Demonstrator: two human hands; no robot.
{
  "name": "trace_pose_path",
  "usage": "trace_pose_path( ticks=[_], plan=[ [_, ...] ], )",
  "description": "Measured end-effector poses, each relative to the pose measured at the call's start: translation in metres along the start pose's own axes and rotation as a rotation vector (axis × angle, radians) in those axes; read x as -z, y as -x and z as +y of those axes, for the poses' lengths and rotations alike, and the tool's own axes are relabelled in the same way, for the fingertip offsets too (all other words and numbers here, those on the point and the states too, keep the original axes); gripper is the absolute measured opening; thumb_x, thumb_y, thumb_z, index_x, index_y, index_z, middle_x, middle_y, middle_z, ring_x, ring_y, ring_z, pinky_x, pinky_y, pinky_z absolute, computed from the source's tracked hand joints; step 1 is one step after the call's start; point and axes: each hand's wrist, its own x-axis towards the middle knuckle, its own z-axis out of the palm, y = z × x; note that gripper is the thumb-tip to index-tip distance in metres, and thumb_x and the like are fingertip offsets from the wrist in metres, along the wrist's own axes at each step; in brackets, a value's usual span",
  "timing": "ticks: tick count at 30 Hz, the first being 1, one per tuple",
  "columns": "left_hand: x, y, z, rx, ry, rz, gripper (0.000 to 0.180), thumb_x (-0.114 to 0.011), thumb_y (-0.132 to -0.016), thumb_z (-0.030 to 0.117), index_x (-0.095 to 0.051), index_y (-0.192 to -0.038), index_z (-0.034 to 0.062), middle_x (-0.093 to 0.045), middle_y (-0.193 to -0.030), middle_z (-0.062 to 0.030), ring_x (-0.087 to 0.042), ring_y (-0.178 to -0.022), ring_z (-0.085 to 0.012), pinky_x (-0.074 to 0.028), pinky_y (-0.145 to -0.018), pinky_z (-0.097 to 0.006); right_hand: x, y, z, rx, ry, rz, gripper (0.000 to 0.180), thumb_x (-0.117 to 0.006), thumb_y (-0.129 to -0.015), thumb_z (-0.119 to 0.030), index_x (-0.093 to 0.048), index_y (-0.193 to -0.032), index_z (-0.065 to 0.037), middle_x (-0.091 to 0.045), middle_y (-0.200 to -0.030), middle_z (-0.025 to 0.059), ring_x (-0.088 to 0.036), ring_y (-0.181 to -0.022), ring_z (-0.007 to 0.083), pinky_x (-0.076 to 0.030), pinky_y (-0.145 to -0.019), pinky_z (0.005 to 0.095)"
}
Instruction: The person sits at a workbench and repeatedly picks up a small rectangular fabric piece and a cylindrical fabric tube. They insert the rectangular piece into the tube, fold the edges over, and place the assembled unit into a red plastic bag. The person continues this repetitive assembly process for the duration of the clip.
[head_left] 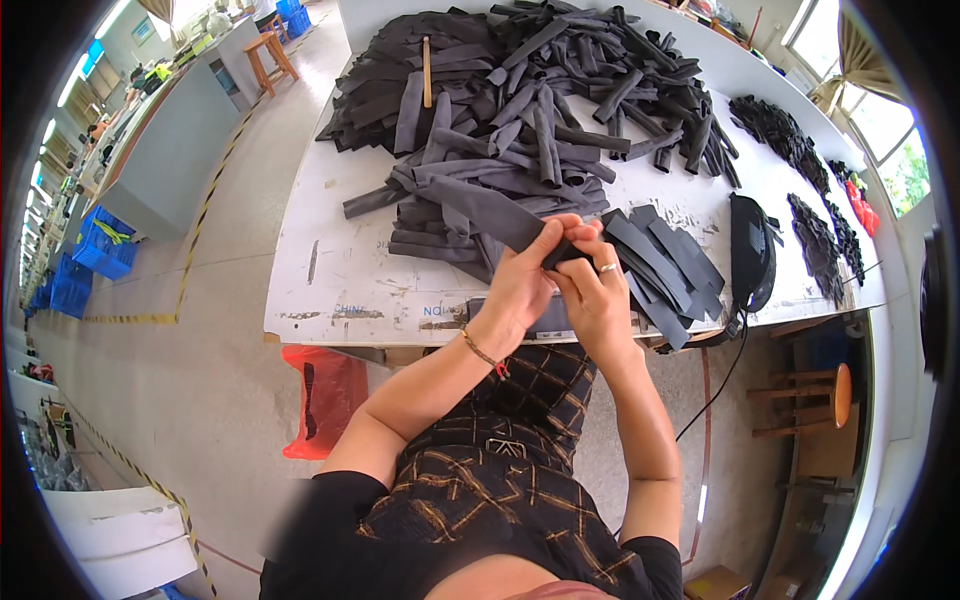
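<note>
Both my hands are together above the table's near edge, closed on a dark grey fabric sleeve (487, 212). The sleeve stretches up and left from my fingers over the near pile. My left hand (522, 280) grips it with thumb and fingers, and my right hand (596, 300), with a ring on one finger, pinches its near end. What lies inside that end is hidden by my fingers. Under my hands, a flat grey piece (548, 318) rests at the table edge. Beside my right hand are several flat black strips (655, 262), fanned out and overlapping.
Large heaps of dark fabric sleeves (545, 125) cover the far part of the white table (330, 270). A wooden stick (427, 72) lies on them. At the right are a black bag (752, 255) and small dark piles (815, 245). A red plastic bag (328, 400) stands below the table.
</note>
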Motion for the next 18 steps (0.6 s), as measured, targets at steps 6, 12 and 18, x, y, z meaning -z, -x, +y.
trace_pose_path(
  ticks=[6, 12, 18],
  plan=[
    [-0.001, -0.003, 0.020, -0.021, -0.058, -0.014, 0.028, -0.058, -0.100, 0.024, -0.064, -0.114, -0.0002, -0.069, -0.115, -0.0179, -0.065, -0.112, -0.0256, -0.048, -0.101, -0.039, 0.011, 0.004, -0.004, -0.038, 0.031, -0.072, 0.026, -0.074, -0.079, -0.001, -0.057, -0.098, -0.003, -0.057, -0.104, 0.0169, -0.062, -0.092, 0.0371, -0.053, -0.071, 0.0439],
    [0.001, 0.000, 0.002, 0.075, -0.097, -0.028, 0.034, -0.057, -0.101, 0.025, -0.060, -0.122, -0.0004, -0.069, -0.116, -0.0165, -0.061, -0.119, -0.0274, -0.048, -0.103, -0.040, 0.005, 0.006, 0.007, 0.013, 0.020, -0.067, 0.022, -0.071, -0.081, 0.002, -0.057, -0.098, 0.000, -0.057, -0.101, 0.0168, -0.062, -0.088, 0.0363, -0.053, -0.070, 0.0434],
    [-0.012, -0.007, 0.025, -0.225, -0.010, 0.002, 0.037, -0.055, -0.102, 0.027, -0.055, -0.124, -0.0028, -0.067, -0.116, -0.0194, -0.064, -0.113, -0.0321, -0.048, -0.105, -0.046, 0.022, 0.000, 0.006, 0.096, 0.024, -0.051, 0.025, -0.072, -0.078, 0.006, -0.057, -0.098, 0.001, -0.056, -0.099, 0.0151, -0.059, -0.082, 0.0341, -0.050, -0.067, 0.0413]
  ],
)
